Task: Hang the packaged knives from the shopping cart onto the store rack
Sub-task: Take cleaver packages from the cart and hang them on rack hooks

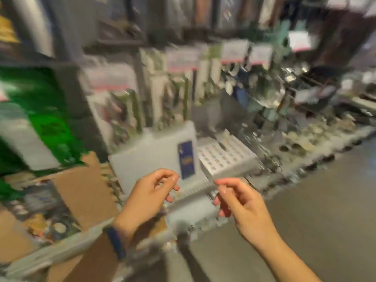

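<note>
The view is heavily blurred. Packaged knives (126, 110) in green and white cards hang in rows on the store rack (140, 64) straight ahead, under pink-edged price tags. My left hand (150, 194) and my right hand (240, 202) hover side by side below the rack, fingers loosely curled, thumb near forefinger. Nothing shows between the fingers of either hand. The shopping cart's grey rim (61, 249) runs across the lower left under my left wrist, which wears a dark blue band.
Brown cardboard (85, 192) and mixed goods fill the cart. White plastic boards (154, 151) and a white perforated tray (223, 157) stand on the shelf just beyond my hands. Metal kitchenware (270, 92) hangs to the right. Grey floor (315, 200) lies at the right.
</note>
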`<state>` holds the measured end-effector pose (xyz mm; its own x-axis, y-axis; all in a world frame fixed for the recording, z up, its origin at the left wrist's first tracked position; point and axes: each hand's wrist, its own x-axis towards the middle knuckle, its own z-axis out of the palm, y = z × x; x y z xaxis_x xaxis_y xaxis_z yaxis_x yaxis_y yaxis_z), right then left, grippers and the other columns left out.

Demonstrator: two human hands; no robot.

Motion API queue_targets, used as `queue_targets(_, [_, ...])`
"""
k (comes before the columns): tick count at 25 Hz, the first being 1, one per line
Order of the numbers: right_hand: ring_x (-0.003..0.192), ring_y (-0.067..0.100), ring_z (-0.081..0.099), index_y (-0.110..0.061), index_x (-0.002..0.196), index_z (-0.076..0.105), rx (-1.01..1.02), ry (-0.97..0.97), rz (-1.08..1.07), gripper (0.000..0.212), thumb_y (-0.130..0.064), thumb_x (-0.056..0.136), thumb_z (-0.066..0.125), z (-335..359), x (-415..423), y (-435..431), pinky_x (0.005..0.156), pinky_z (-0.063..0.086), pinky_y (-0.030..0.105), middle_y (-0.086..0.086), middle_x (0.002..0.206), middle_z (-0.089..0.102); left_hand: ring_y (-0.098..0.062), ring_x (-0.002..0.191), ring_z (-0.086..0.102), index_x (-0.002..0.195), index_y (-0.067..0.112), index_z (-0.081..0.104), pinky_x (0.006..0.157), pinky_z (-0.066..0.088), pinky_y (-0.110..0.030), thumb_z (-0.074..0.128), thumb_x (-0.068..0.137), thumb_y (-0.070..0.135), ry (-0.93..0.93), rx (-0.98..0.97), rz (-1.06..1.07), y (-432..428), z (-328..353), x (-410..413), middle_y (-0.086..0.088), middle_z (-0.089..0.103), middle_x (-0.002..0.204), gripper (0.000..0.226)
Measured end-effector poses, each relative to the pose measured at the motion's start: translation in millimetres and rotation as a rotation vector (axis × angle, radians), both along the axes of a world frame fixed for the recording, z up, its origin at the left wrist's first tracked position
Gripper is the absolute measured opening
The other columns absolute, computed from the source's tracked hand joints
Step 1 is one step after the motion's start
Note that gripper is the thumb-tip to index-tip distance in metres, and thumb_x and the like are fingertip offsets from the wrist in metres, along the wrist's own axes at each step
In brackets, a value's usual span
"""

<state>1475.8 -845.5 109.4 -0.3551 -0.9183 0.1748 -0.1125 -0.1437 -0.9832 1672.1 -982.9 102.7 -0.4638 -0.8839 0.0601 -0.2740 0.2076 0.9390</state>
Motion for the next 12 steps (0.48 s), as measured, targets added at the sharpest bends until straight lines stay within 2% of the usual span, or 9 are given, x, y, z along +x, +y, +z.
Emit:
queue_targets(2, [0.051,0.01,0.057,-0.017,0.105,0.067,0.183,-0.001,-0.144,0.013,-0.008,0.1,0.059,-47,-46,66,0.052,0.045,0.018,0.003,0.071,0.07,-0.009,0.051,0.061,0.094,0.023,0.069,0.048,0.042,-0.019,0.055,0.101,0.021,-0.059,0.127,-0.109,32,-51,-54,0.004,0.073,0.079,0.015])
queue_targets(4, [0.052,0.009,0.056,-0.019,0.106,0.065,0.306,-0.017,-0.253,0.021,-0.002,0.102,0.055,-86,-84,131,0.053,0.045,0.016,0.005,0.076,0.069,-0.008,0.05,0.06,0.09,0.027,0.069,0.046,0.042,-0.017,0.052,0.102,0.021,-0.115,0.191,-0.167,69,-96,-96,0.004,0.072,0.078,0.022])
queue_targets(6, [0.052,0.007,0.056,-0.019,0.108,0.064,0.372,-0.055,-0.388,0.021,-0.001,0.102,0.054,-117,-119,196,0.053,0.045,0.015,0.009,0.08,0.069,-0.009,0.049,0.06,0.085,0.025,0.072,0.044,0.043,-0.015,0.053,0.101,0.02,-0.181,0.258,-0.222,107,-132,-138,0.003,0.071,0.076,0.025])
queue_targets(9, [0.054,0.008,0.058,-0.017,0.113,0.065,0.418,-0.165,-0.643,0.019,-0.006,0.105,0.052,-152,-159,299,0.052,0.045,0.016,0.001,0.079,0.071,-0.01,0.045,0.058,0.088,0.016,0.07,0.039,0.038,-0.015,0.053,0.101,0.015,-0.273,0.387,-0.389,167,-159,-206,-0.003,0.069,0.078,0.021])
queue_targets(12, [0.055,0.01,0.061,-0.027,0.109,0.067,0.425,-0.298,-0.892,0.023,-0.01,0.106,0.051,-172,-183,388,0.052,0.045,0.018,-0.005,0.079,0.074,-0.01,0.048,0.061,0.093,0.016,0.067,0.046,0.039,-0.02,0.051,0.102,0.017,-0.392,0.301,-0.592,219,-162,-276,0.0,0.07,0.082,0.018])
